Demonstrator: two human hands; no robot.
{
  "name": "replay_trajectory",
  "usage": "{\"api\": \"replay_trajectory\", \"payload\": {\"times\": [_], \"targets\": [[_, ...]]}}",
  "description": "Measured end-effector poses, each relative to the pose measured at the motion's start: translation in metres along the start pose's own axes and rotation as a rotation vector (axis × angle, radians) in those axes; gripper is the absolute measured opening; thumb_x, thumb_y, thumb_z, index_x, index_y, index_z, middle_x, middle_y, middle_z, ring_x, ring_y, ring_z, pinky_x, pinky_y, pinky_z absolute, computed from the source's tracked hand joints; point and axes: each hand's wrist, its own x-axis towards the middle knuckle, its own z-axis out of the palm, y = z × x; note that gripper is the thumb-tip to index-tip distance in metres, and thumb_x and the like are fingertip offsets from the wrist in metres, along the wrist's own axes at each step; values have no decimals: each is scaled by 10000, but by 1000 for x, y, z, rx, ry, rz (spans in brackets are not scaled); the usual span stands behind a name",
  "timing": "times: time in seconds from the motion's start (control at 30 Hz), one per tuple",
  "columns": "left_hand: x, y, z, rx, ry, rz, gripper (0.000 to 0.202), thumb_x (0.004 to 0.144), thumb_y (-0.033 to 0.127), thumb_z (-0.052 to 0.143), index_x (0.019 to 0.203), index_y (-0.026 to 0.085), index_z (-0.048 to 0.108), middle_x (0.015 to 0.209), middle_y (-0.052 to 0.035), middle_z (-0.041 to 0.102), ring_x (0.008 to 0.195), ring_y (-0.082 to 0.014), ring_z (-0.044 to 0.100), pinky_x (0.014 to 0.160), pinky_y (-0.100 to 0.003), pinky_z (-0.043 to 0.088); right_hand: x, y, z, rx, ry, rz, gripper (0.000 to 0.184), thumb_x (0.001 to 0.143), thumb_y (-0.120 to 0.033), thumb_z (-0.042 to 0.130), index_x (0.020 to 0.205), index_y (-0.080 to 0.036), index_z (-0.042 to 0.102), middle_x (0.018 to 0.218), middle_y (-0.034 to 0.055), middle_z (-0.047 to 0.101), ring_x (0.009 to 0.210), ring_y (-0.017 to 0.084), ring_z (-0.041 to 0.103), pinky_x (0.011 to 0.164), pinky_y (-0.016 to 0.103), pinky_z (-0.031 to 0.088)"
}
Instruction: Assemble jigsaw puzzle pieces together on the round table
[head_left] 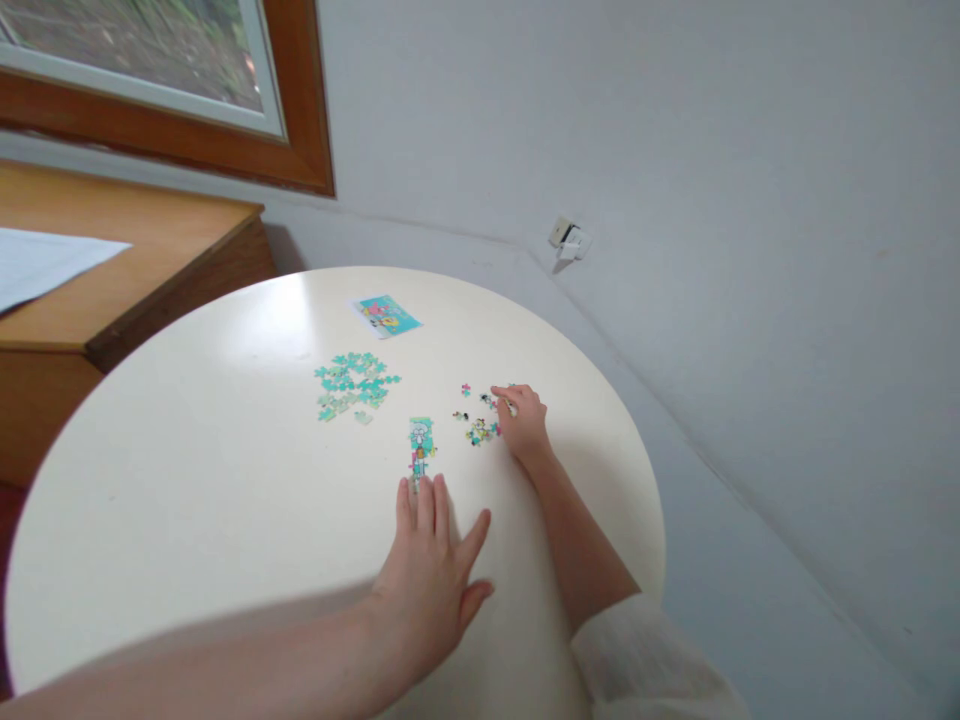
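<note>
A round white table [187,500] carries jigsaw pieces in 3 groups and 1 picture card. The left hand [427,580] lies spread and grips nothing, palm down, its fingertips over the near end of a joined puzzle strip [421,434]. The strip sits around the middle of the table, between the left and right edges, and shows a pale green cartoon face at its far end.

The right hand [523,420] reaches in over the small mixed pieces [478,433], to the right of the strip and toward the table's right edge. Its fingers are bent; I cannot tell whether they pinch a piece. 1 pink piece [466,389] lies apart, just beyond that group. A light sleeve [645,650] covers part of the right arm.

Blue-green pieces [356,381] are gathered left of the strip, farther toward the far edge. The picture card [388,315] lies beyond them, nearest the far edge. Past the left edge stands a wooden cabinet [150,205] with a pale sheet [52,262] on top.
</note>
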Motion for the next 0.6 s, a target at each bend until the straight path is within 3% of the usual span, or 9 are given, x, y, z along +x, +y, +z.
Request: {"api": "replay_trajectory", "payload": {"times": [0.2, 0.6], "targets": [[1, 0, 1, 6, 14, 7, 581, 866, 562, 346, 1387, 307, 320, 1406, -209, 372, 1300, -442, 278, 1000, -657, 148, 4, 9, 1, 156, 137, 77, 294, 741, -169, 402, 844, -179, 678, 870, 70, 661, 820, 194, 587, 830, 350, 448], [3, -1, 5, 44, 41, 10, 584, 865, 563, 344, 1389, 305, 319, 1400, -206, 386, 1289, -440, 302, 994, -664, 152, 3, 12, 3, 122, 43, 98, 277, 648, -186, 496, 866, -183, 667, 837, 54, 663, 764, 186, 589, 806, 356, 470]]}}
